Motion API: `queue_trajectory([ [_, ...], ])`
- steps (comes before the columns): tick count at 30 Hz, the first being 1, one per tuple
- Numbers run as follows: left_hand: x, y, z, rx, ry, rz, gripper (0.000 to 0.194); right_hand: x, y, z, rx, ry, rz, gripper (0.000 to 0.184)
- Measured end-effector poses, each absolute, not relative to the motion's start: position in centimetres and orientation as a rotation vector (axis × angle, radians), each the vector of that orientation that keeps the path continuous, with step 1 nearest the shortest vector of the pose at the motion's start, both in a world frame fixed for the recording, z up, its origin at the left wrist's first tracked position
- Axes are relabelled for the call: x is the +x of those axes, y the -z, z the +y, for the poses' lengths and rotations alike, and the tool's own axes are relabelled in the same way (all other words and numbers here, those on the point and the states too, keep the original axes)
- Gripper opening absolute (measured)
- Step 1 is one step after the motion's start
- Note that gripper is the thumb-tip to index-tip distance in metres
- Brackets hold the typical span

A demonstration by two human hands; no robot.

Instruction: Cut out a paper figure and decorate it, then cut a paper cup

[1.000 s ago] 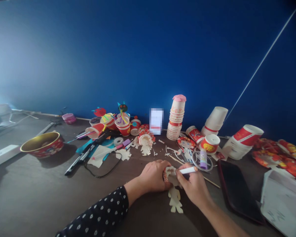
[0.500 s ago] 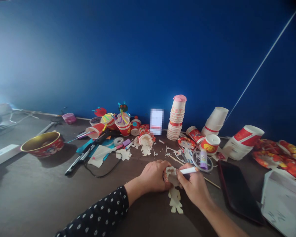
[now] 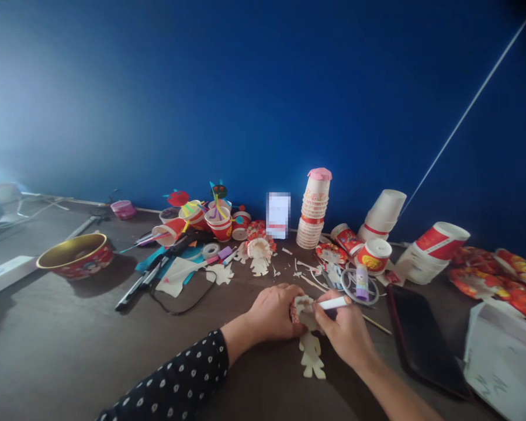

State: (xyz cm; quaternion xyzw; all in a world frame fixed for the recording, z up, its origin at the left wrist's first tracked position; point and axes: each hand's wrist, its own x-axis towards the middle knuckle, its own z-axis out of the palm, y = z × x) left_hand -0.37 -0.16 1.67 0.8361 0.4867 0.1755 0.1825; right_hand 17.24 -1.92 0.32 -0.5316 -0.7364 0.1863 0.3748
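My left hand [image 3: 274,313] grips a small paper figure [image 3: 302,310] with a red patterned edge, its cream cut-out face turned upward. My right hand [image 3: 344,330] holds a white marker [image 3: 332,303] over that figure, with the marker's left end at the cream paper. A cream paper doll body [image 3: 310,355] lies on the brown tabletop [image 3: 245,374] just below both hands, apparently joined to the held piece. A dark dotted sleeve [image 3: 170,374] covers my left forearm.
Paper scraps, a glue stick [image 3: 362,283], and a black phone [image 3: 425,342] lie to the right. Behind stand a tall paper cup stack [image 3: 314,210] and decorated red cups [image 3: 218,225]. Black-handled tools [image 3: 140,286] and a gold-lined red bowl [image 3: 76,255] lie left, against a blue wall [image 3: 263,88].
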Motion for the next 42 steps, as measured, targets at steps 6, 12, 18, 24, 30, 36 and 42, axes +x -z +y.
queue_trajectory([
  [6, -0.35, -1.68, -0.25, 2.345, -0.484, 1.387, 0.053, 17.40, -0.70, -1.85, -1.309, -0.536, -1.712, 0.019],
  [12, -0.28, -1.92, -0.29, 2.352, -0.459, 1.397, 0.053, 17.33, -0.49, -1.87, -1.289, -0.653, -1.725, 0.018],
  [18, -0.32, -1.79, -0.24, 2.349, -0.473, 1.402, 0.053, 17.32, -0.36, -1.81, -1.308, -0.586, -1.809, 0.020],
  [24, -0.23, -1.84, -0.31, 2.339, -0.468, 1.408, 0.052, 17.46, -0.10, -1.64, -1.315, -0.554, -1.839, 0.020],
  [30, -0.29, -1.71, -0.24, 2.351, -0.472, 1.398, 0.051, 17.51, -0.02, -1.64, -1.317, -0.562, -1.850, 0.021],
  [36, -0.21, -2.01, -0.31, 2.338, -0.425, 1.426, 0.053, 17.38, -0.15, -1.71, -1.316, -0.551, -1.842, 0.021],
  [42, -0.16, -2.25, -0.42, 2.343, -0.420, 1.425, 0.051, 17.41, -0.15, -1.71, -1.322, -0.574, -1.829, 0.019],
])
